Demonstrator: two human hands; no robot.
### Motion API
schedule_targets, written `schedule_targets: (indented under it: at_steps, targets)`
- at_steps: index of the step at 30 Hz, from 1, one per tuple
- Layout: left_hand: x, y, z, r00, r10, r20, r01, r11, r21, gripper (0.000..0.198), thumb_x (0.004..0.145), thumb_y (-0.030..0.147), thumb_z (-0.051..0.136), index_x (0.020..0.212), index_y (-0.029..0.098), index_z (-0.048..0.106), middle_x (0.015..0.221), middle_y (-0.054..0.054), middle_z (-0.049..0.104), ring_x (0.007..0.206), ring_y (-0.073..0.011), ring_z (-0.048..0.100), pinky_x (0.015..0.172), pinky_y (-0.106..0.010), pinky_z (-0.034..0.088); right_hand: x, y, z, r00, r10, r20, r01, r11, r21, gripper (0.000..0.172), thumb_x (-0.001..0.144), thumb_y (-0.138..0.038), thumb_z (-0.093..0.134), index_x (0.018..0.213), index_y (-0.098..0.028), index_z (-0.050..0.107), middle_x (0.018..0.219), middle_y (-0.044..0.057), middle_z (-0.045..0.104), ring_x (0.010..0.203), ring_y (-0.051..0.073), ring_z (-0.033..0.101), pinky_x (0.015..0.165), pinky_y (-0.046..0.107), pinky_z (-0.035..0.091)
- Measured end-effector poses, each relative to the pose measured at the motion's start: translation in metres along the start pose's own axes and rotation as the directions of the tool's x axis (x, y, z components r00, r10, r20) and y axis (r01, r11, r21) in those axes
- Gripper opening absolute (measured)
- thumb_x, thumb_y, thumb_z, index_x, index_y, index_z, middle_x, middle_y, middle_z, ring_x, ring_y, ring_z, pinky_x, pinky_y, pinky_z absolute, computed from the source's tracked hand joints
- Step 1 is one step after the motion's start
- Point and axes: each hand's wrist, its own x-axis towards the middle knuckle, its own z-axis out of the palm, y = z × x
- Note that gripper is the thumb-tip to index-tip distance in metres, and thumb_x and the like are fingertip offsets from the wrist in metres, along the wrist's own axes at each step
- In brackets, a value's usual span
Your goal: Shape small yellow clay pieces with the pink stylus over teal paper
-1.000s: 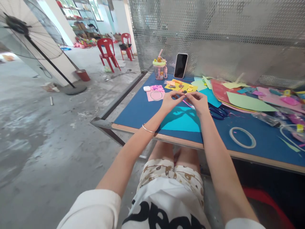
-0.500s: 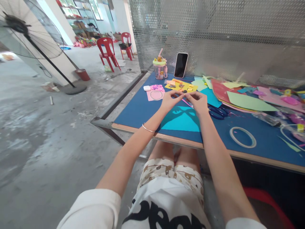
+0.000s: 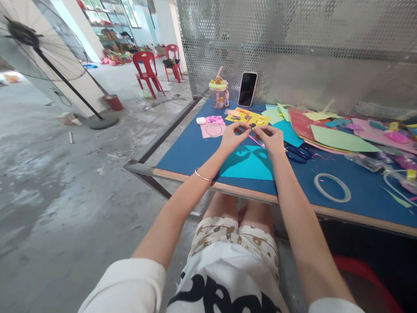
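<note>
Both my hands are held together above a cyan paper sheet [image 3: 249,167] on the blue table [image 3: 185,152]. My left hand [image 3: 233,137] and my right hand [image 3: 270,138] pinch a very small piece between their fingertips, too small to name. A thin pink strip [image 3: 256,141] trails down under my right fingers. Just beyond the fingertips lies a yellow sheet [image 3: 249,117] with small cut shapes on it.
Blue scissors [image 3: 298,153] lie right of my right hand. A tape ring [image 3: 332,188] sits near the front edge. Coloured papers [image 3: 329,130] pile at the right. A phone [image 3: 247,89] and a decorated cup [image 3: 217,93] stand by the perforated metal wall. A large fan [image 3: 42,48] stands left.
My fingertips have closed in slightly around the small piece; the hands stay in the same place above the cyan sheet.
</note>
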Motion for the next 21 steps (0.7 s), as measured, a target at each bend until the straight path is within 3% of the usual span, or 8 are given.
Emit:
schedule_targets:
  at_steps: [4, 8, 12, 16, 21]
  targets:
    - [-0.004, 0.004, -0.002, 0.981, 0.175, -0.086, -0.162, 0.977, 0.141, 0.009, 0.075, 0.021, 0.068, 0.081, 0.016, 0.063, 0.081, -0.002, 0.065, 0.06, -0.007, 0.053, 0.055, -0.02, 0.044, 0.0, 0.0, 0.0, 0.994, 0.1, -0.045, -0.094, 0.989, 0.115, 0.033, 0.06, -0.049, 0.076, 0.074, -0.02, 0.068, 0.073, 0.001, 0.07, 0.066, 0.015, 0.066, 0.07, 0.03, 0.057]
    - [-0.009, 0.007, -0.003, 0.947, 0.318, -0.034, -0.296, 0.912, 0.284, 0.009, 0.078, 0.025, 0.066, 0.084, 0.018, 0.064, 0.084, -0.002, 0.063, 0.061, -0.0076, 0.051, 0.057, -0.021, 0.044, -0.001, 0.0, 0.001, 0.985, 0.169, -0.044, -0.159, 0.973, 0.165, 0.037, 0.059, -0.05, 0.076, 0.076, -0.02, 0.067, 0.074, 0.001, 0.069, 0.062, 0.013, 0.064, 0.071, 0.029, 0.057]
    - [-0.011, 0.007, -0.003, 0.935, 0.355, 0.014, -0.336, 0.871, 0.358, 0.011, 0.082, 0.029, 0.062, 0.086, 0.019, 0.065, 0.087, -0.003, 0.063, 0.065, -0.0088, 0.053, 0.061, -0.021, 0.045, -0.002, 0.002, 0.003, 0.984, 0.178, -0.018, -0.172, 0.97, 0.171, 0.038, 0.058, -0.052, 0.075, 0.077, -0.02, 0.066, 0.074, 0.002, 0.069, 0.065, 0.013, 0.065, 0.071, 0.029, 0.056]
    - [-0.011, 0.005, -0.003, 0.932, 0.363, 0.001, -0.335, 0.861, 0.383, 0.012, 0.083, 0.03, 0.062, 0.087, 0.019, 0.065, 0.088, -0.003, 0.064, 0.066, -0.0097, 0.054, 0.062, -0.022, 0.045, -0.002, 0.003, 0.004, 0.988, 0.152, 0.01, -0.152, 0.98, 0.133, 0.036, 0.062, -0.052, 0.073, 0.077, -0.021, 0.066, 0.074, 0.001, 0.069, 0.064, 0.013, 0.064, 0.071, 0.03, 0.056]
    - [-0.01, 0.005, -0.003, 0.929, 0.369, -0.009, -0.336, 0.856, 0.393, 0.014, 0.083, 0.031, 0.061, 0.085, 0.018, 0.066, 0.086, -0.004, 0.065, 0.067, -0.0105, 0.055, 0.062, -0.023, 0.045, -0.003, 0.002, 0.005, 0.986, 0.167, 0.023, -0.168, 0.964, 0.204, 0.033, 0.059, -0.05, 0.077, 0.073, -0.021, 0.067, 0.07, 0.0, 0.066, 0.06, 0.011, 0.061, 0.069, 0.029, 0.056]
